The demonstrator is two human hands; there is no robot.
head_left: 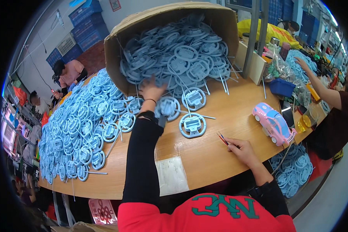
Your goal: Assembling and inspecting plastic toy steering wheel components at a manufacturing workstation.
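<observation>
My left hand [152, 91] reaches to the mouth of a cardboard box, at the edge of the light-blue toy steering wheels [185, 54] heaped inside. Its fingers look spread but a little blurred, and I see nothing gripped in them. Beside its wrist is one blurred steering wheel [168, 108]. Two more wheels lie right of it: one [194, 99] by the box and another [192, 125] nearer me. Over the table's right part, my right hand [241, 150] is closed on slim tweezers [223, 139] with thin, reddish and dark prongs pointing up-left.
The tilted cardboard box [114, 50] stands at the back. Piled steering wheels [77, 131] cover the table's left side. A pink toy car [273, 123] and a blue bin [281, 87] are at right. A co-worker's hand [303, 63] reaches in there. Clear tape [172, 176] covers the front edge.
</observation>
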